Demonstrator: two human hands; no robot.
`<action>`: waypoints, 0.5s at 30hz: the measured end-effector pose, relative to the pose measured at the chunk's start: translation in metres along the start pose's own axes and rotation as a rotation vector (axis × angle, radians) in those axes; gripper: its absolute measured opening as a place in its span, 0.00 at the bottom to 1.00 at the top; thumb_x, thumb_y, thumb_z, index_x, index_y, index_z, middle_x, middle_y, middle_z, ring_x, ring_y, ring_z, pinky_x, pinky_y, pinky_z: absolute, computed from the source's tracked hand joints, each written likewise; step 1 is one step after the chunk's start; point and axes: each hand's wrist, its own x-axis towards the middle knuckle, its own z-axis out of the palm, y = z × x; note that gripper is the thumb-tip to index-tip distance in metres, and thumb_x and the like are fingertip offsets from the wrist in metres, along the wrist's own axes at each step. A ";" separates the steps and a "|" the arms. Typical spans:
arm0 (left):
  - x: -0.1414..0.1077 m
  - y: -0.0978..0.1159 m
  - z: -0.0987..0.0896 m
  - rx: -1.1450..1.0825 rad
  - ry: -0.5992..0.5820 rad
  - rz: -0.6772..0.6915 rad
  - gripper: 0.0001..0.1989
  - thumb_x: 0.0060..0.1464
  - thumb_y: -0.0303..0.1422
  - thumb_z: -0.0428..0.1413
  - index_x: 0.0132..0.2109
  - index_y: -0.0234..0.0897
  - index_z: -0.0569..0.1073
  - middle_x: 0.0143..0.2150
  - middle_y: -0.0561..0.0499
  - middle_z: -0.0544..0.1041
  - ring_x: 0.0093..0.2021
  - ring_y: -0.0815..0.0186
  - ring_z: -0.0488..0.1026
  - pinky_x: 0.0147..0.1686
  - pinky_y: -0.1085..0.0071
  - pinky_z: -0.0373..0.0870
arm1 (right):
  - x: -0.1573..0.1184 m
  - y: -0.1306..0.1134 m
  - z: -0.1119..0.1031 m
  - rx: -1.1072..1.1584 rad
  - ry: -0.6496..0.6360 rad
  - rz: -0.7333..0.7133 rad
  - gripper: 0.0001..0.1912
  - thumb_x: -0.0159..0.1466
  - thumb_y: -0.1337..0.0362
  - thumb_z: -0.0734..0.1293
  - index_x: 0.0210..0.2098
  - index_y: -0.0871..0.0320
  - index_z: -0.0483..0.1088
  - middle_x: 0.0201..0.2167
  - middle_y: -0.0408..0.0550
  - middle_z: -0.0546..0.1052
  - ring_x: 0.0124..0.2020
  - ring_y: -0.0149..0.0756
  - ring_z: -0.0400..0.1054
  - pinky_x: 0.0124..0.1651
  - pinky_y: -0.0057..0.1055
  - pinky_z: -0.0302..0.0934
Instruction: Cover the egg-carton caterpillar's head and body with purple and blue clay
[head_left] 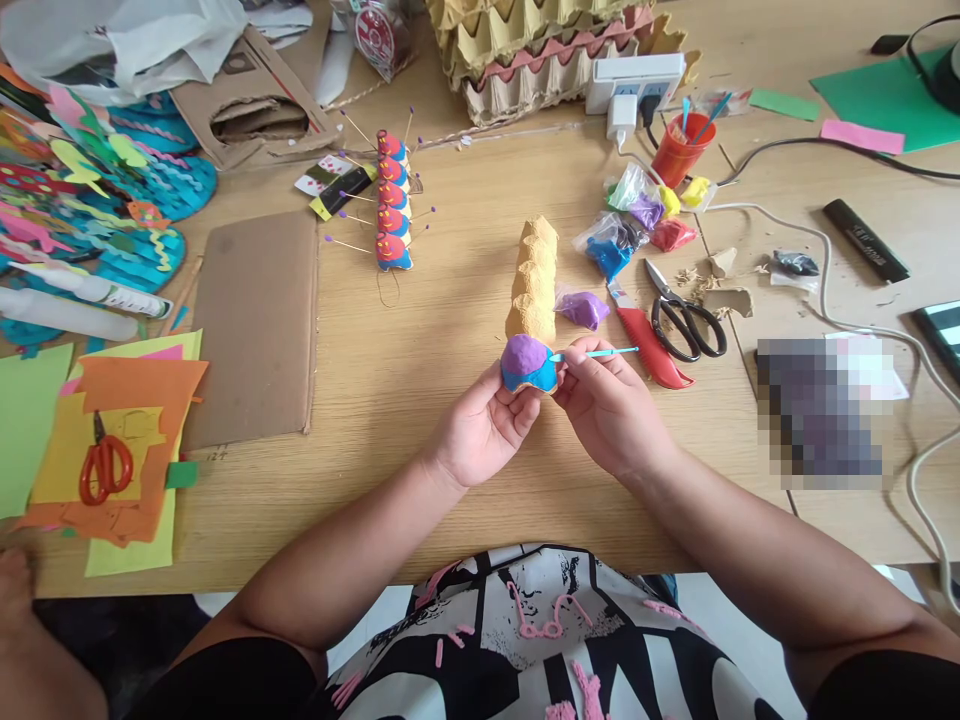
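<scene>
A tan strip of egg-carton cups [533, 285] points away from me. Its nearest cup carries purple clay [524, 355] on top and blue clay [541, 377] around the lower part. My left hand [480, 428] grips this near end from the left, fingers beneath the rim. Between the thumb and fingers of my right hand [619, 408] is a thin light-blue clay tool [611, 352], its tip touching the clay's right side. The right-hand fingers are also close to the cup's edge; whether they support it I cannot tell.
A finished-looking red-and-blue caterpillar strip [394, 205] with pins stands farther left. Right of my work lie purple clay [583, 309], a red-handled cutter [652, 345] and black scissors [684, 318]. Cardboard [255, 330] and orange scissors [106, 468] on coloured paper are left.
</scene>
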 end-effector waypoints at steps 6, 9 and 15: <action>0.000 -0.001 -0.001 0.006 -0.019 0.005 0.18 0.74 0.30 0.49 0.38 0.34 0.81 0.31 0.52 0.84 0.30 0.73 0.83 0.34 0.80 0.82 | 0.000 0.001 0.000 0.000 0.006 -0.002 0.16 0.55 0.56 0.83 0.30 0.53 0.74 0.27 0.37 0.74 0.32 0.28 0.66 0.41 0.30 0.64; 0.001 -0.001 -0.002 0.009 -0.023 0.005 0.17 0.74 0.30 0.49 0.39 0.34 0.81 0.31 0.52 0.84 0.30 0.73 0.83 0.34 0.80 0.82 | 0.001 0.001 0.001 -0.007 0.010 -0.019 0.17 0.54 0.56 0.84 0.30 0.53 0.74 0.26 0.36 0.74 0.31 0.28 0.66 0.41 0.29 0.64; 0.002 -0.001 -0.003 -0.002 -0.021 0.005 0.16 0.73 0.30 0.51 0.39 0.34 0.81 0.31 0.52 0.84 0.30 0.74 0.82 0.35 0.79 0.82 | 0.001 0.001 0.000 -0.014 0.014 -0.006 0.15 0.57 0.57 0.82 0.30 0.53 0.74 0.26 0.37 0.74 0.32 0.28 0.66 0.41 0.29 0.64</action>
